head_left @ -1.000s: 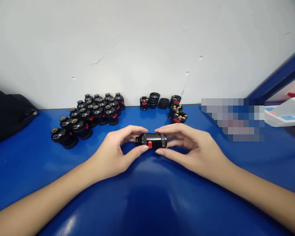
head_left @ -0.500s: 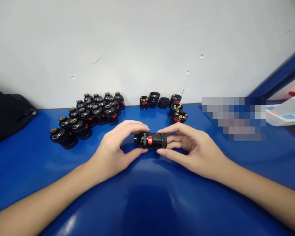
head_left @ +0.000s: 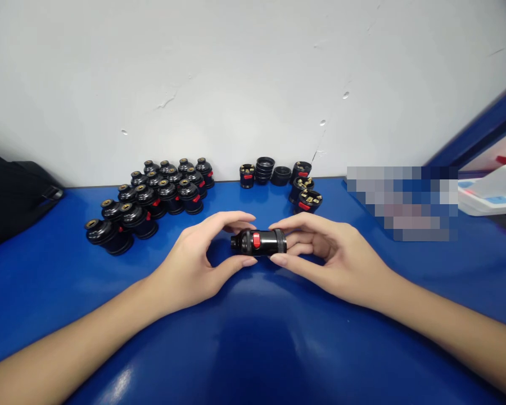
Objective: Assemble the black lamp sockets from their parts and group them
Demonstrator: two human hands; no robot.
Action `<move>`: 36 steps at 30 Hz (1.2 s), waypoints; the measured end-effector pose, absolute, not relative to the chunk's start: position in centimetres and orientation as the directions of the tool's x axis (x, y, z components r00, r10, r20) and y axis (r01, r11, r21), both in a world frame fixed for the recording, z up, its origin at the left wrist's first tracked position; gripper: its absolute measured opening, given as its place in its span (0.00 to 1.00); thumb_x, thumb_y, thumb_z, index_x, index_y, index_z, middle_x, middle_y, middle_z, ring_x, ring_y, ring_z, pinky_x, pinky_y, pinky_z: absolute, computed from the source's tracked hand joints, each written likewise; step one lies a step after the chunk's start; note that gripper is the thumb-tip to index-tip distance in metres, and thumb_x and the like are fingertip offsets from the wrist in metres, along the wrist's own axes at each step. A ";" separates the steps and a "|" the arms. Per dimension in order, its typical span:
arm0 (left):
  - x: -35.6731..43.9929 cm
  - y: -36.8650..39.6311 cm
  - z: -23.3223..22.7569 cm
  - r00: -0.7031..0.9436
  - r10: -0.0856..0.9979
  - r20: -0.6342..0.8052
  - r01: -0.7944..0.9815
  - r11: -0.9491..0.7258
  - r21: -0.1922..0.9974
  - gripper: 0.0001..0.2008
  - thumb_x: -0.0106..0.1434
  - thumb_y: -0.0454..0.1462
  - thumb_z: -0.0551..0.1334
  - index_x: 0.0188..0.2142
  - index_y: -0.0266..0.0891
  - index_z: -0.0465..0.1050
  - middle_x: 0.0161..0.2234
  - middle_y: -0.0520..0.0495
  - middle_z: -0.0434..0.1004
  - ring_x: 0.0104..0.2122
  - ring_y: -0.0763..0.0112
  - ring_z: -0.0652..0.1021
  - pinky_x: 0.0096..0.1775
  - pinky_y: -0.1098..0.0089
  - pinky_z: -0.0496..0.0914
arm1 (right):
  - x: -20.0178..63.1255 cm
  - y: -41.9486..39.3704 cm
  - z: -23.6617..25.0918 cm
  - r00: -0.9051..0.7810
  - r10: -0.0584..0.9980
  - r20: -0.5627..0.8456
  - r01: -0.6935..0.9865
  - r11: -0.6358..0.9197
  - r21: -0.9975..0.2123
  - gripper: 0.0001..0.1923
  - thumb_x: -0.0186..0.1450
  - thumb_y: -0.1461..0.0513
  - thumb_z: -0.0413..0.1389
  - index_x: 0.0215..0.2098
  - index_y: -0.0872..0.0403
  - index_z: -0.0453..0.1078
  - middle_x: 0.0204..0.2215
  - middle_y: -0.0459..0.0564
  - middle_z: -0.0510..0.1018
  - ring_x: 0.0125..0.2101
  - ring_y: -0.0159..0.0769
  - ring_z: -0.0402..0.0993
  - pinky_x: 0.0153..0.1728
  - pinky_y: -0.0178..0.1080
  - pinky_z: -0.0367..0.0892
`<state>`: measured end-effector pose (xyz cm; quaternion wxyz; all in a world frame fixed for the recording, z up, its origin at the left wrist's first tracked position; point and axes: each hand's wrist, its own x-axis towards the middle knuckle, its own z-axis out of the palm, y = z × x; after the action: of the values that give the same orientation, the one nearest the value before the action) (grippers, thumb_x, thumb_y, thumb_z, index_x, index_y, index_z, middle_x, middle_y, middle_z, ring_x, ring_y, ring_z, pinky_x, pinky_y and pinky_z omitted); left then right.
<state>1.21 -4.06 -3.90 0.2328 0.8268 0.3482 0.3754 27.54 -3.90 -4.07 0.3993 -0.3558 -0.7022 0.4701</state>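
A black lamp holder with a red switch lies sideways between my two hands, its narrow capped end pointing left. My left hand curves around the cap end, thumb below and fingers above. The thumb and fingers of my right hand grip the ribbed ring at the wide end. Behind my left hand stand several lamp holders with brass-threaded tops and red switches. Beyond my right hand are open socket bodies showing brass contacts, along with a black threaded shell and a short black ring.
The blue tabletop meets a scuffed white wall. A black bag rests at the left edge. At far right is a white device with blue buttons, next to a pixelated patch.
My left fingers have shifted slightly around the cap end, with the thumb now further right. The lamp holder stays almost in place, and my right hand barely moves.
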 end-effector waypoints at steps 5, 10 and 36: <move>1.3 -4.1 -4.1 0.468 0.719 0.514 0.395 -0.690 0.607 0.31 0.67 0.39 0.75 0.66 0.47 0.67 0.58 0.44 0.81 0.57 0.62 0.81 0.62 0.62 0.74 | 27.6 -3.8 -4.1 -0.428 0.874 0.228 0.110 0.301 -0.947 0.20 0.64 0.60 0.74 0.52 0.52 0.76 0.39 0.49 0.89 0.36 0.38 0.90 0.42 0.37 0.86; 1.5 -4.1 -3.6 0.464 0.813 0.351 0.500 -0.567 0.654 0.18 0.77 0.45 0.63 0.63 0.45 0.71 0.47 0.48 0.86 0.46 0.66 0.86 0.51 0.66 0.78 | 27.5 -4.0 -4.1 -0.434 0.863 0.260 0.110 0.337 -0.935 0.20 0.65 0.58 0.74 0.52 0.52 0.76 0.41 0.50 0.89 0.38 0.39 0.90 0.45 0.38 0.86; 1.5 -3.9 -3.3 0.407 0.855 0.323 0.441 -0.493 0.750 0.15 0.69 0.47 0.72 0.52 0.45 0.85 0.47 0.49 0.90 0.44 0.61 0.88 0.49 0.65 0.80 | 27.6 -4.0 -4.2 -0.414 0.866 0.279 0.156 0.370 -0.916 0.21 0.64 0.55 0.74 0.51 0.52 0.77 0.42 0.52 0.88 0.38 0.42 0.90 0.46 0.45 0.88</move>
<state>1.47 -3.87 -3.29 0.2901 0.7869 0.4115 0.3568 27.64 -3.99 -4.22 0.4085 -0.3551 -0.7196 0.4349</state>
